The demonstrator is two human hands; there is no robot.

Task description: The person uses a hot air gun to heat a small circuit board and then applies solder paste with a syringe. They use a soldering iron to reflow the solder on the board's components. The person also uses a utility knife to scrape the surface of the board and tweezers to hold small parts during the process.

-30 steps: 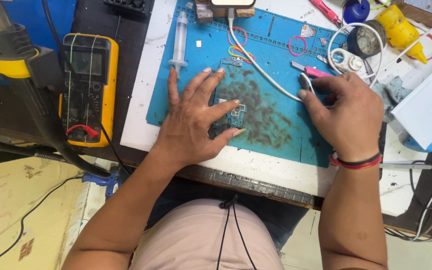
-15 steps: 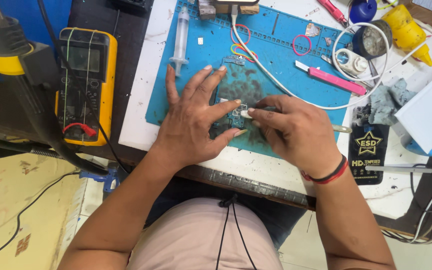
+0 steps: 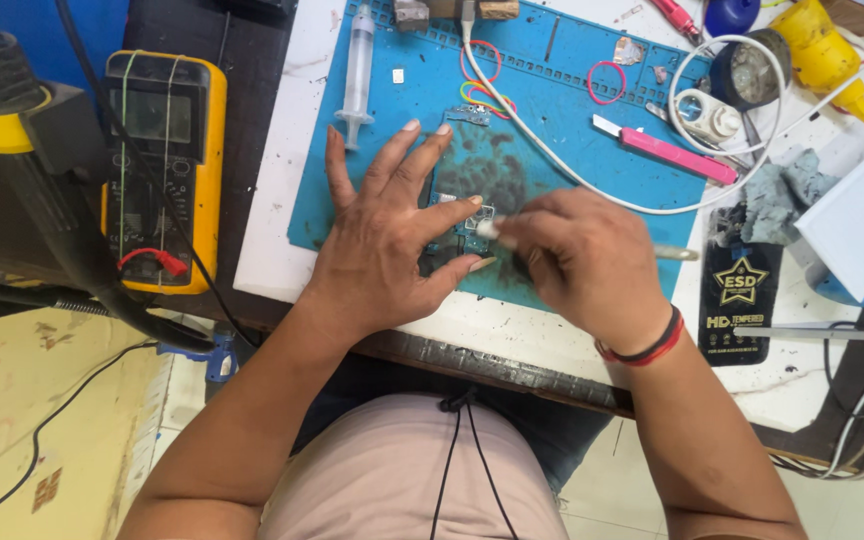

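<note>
Left hand (image 3: pixel 382 240) splayed flat (right hand (image 3: pixel 577 262) perhaps pinching).

Only one view is given, taken from a camera worn on the head. The scene is looked down upon steeply, almost straight from above, so that the person's own lap and forearms are seen rising from the lower edge. The view is faced forward across the counter (image 3: pixel 282 270), whose far side is cut off at the top of the frame. The work is seen from close by: the left hand (image 3: pixel 387 245) and the right hand (image 3: pixel 582 262) are placed near the middle, over a blue mat (image 3: pixel 552 130). A yellow multimeter (image 3: pixel 160 170) is caught at the left, and floor is shown at the lower left corner. No second view is supplied, so nothing is shared.
</note>
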